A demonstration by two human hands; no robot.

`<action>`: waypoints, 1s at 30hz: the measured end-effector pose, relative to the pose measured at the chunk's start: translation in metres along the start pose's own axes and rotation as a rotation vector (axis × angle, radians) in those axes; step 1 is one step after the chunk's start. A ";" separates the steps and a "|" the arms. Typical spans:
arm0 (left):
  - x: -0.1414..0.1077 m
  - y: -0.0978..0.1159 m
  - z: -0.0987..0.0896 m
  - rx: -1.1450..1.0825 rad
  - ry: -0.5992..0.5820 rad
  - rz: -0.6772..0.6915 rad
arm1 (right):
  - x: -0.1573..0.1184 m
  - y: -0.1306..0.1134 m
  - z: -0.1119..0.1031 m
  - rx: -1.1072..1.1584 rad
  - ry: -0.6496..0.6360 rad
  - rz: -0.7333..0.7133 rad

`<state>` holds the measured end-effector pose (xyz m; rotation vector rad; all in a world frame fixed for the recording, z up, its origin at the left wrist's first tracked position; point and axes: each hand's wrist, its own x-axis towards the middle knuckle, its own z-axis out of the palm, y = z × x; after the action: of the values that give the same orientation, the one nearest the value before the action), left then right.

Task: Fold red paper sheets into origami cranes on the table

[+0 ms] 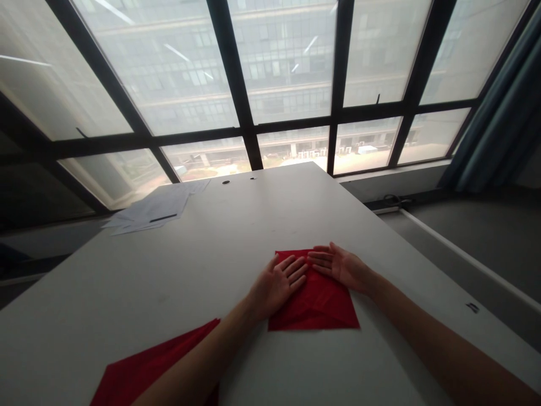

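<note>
A red sheet (315, 307), somewhat creased, lies flat on the white table in front of me. My left hand (281, 282) is over its left part, palm turned up and fingers spread, holding nothing. Over the sheet's upper right part is my right hand (338, 266), also open, its palm facing inward and its fingers pointing left. The fingertips of both hands are close together near the sheet's upper middle. A second red piece (147, 361) lies at the lower left, partly covered by my left forearm.
Loose white papers (156, 206) with a dark pen (163, 218) on them lie at the table's far left. A small dark object (472, 308) sits near the right edge of the white table (253, 220). Windows stand beyond; a blue curtain (494, 113) hangs at right.
</note>
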<state>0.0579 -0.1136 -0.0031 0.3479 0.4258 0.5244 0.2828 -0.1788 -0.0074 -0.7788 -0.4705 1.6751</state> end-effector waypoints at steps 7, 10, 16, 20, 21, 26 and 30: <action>0.006 0.030 -0.010 -0.015 0.235 0.417 | 0.003 -0.002 0.000 -0.007 -0.025 0.006; 0.001 0.026 -0.004 0.012 0.122 0.427 | 0.002 -0.002 0.001 -0.013 -0.028 -0.003; -0.004 0.005 0.003 0.103 -0.041 0.000 | 0.007 -0.001 -0.001 -0.020 -0.073 -0.006; 0.000 0.007 -0.003 0.071 0.038 0.062 | 0.003 -0.007 0.003 0.006 0.001 -0.147; 0.001 0.009 -0.004 0.062 0.057 0.090 | -0.001 -0.009 0.006 0.007 -0.024 -0.149; 0.006 0.012 -0.009 0.072 0.091 0.148 | -0.025 -0.009 0.015 -0.153 -0.384 0.210; 0.008 0.011 -0.013 0.091 0.097 0.162 | -0.015 -0.009 0.002 -0.166 -0.229 0.208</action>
<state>0.0536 -0.0973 -0.0116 0.4484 0.5187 0.6833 0.2890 -0.1908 0.0040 -0.7807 -0.7146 1.9490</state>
